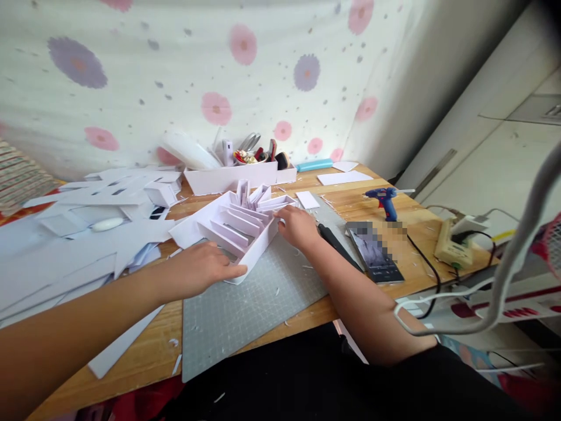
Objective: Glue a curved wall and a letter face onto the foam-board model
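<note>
A white open-topped box of stiff board with slanted dividers [240,223] lies on a grey gridded cutting mat [263,304]. The left hand [199,266] grasps its near end, and the right hand [298,227] grips the rim of its right wall. Farther right, on the brown wooden table [149,365], are a dark flat smartphone [380,260] and a blue plastic glue gun [385,202]

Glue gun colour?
Blue glue gun body with a red trigger; shows best in the head view.
</note>
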`<action>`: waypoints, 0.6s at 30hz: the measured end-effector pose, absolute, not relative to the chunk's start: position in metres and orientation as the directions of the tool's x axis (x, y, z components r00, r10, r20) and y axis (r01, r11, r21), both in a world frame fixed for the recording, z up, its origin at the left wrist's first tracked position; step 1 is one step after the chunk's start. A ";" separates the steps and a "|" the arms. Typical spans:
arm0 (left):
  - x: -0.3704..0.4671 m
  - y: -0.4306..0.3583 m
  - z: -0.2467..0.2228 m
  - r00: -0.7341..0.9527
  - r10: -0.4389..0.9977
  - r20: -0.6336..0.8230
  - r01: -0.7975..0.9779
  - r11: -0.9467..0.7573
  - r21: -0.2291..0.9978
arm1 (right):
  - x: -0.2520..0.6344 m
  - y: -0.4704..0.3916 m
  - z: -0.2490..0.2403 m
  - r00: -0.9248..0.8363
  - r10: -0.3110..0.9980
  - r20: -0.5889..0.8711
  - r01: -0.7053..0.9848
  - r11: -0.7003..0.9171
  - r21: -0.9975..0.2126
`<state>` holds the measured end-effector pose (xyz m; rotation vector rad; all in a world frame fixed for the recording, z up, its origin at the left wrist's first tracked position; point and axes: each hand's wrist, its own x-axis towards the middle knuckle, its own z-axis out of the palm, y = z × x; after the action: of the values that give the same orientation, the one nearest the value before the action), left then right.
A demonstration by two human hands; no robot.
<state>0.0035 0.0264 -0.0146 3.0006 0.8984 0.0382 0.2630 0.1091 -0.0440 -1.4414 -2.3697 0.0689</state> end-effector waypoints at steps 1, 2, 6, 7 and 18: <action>0.003 0.027 -0.016 0.850 0.526 -0.010 0.526 -0.850 -0.024 | 0.263 0.110 -0.044 -0.410 0.868 0.281 0.849 0.475 -0.229; 0.002 0.028 -0.017 0.860 0.509 -0.031 0.507 -0.861 -0.052 | 0.263 0.110 -0.044 -0.408 0.869 0.279 0.850 0.473 -0.231; 0.002 0.028 -0.017 0.866 0.500 -0.026 0.497 -0.865 -0.070 | 0.263 0.112 -0.046 -0.414 0.866 0.281 0.846 0.480 -0.232; 0.003 0.028 -0.017 0.865 0.501 -0.031 0.499 -0.865 -0.064 | 0.263 0.112 -0.046 -0.415 0.865 0.282 0.845 0.481 -0.233; 0.010 0.021 -0.004 0.851 0.516 -0.099 0.503 -0.854 -0.133 | 0.265 0.112 -0.049 -0.428 0.865 0.261 0.837 0.488 -0.248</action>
<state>0.0105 0.0208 -0.0041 3.1202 0.8616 -0.2141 0.2651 0.1118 -0.0488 -1.4255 -2.3861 0.1137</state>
